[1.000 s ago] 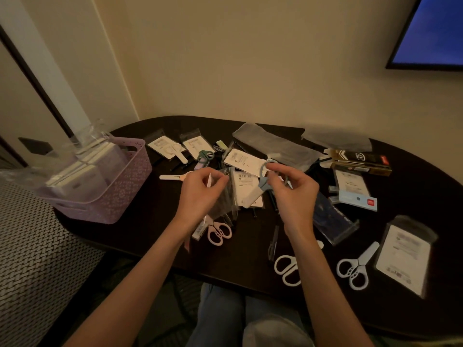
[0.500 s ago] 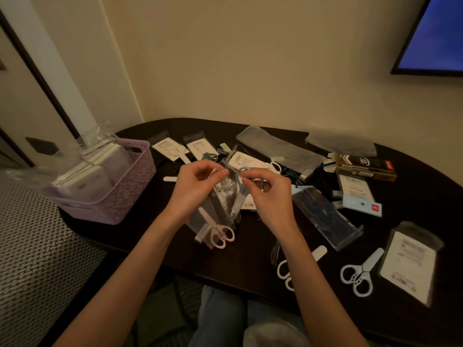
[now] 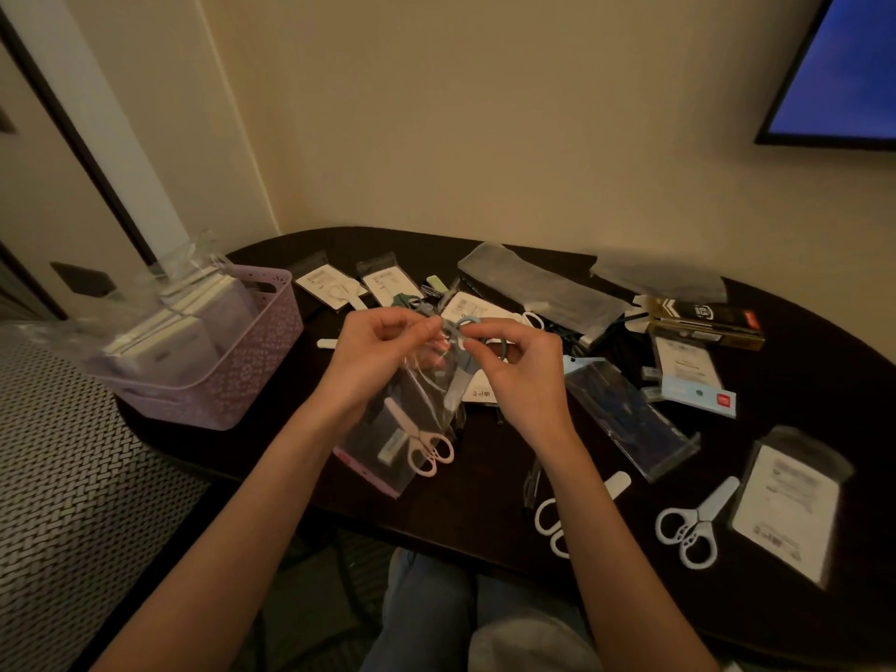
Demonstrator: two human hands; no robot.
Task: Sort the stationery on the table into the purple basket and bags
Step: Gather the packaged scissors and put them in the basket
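Left hand [image 3: 376, 351] pinching clear bag [image 3: 412, 419] mouth at table [image 3: 485, 502] centre; right hand [image 3: 514, 361] gripping blue scissors [image 3: 463, 368], tip inside. Best holding mouth wide, sliding blades straight toward six o'clock. Purple basket [image 3: 242, 371] at nine o'clock.

one purple basket [image 3: 228, 380], five loose scissors [image 3: 688, 526], two hands [image 3: 373, 361]

The single head camera looks forward and down, close over the counter's [image 3: 485, 506] near edge; its far-right corner looks dim.
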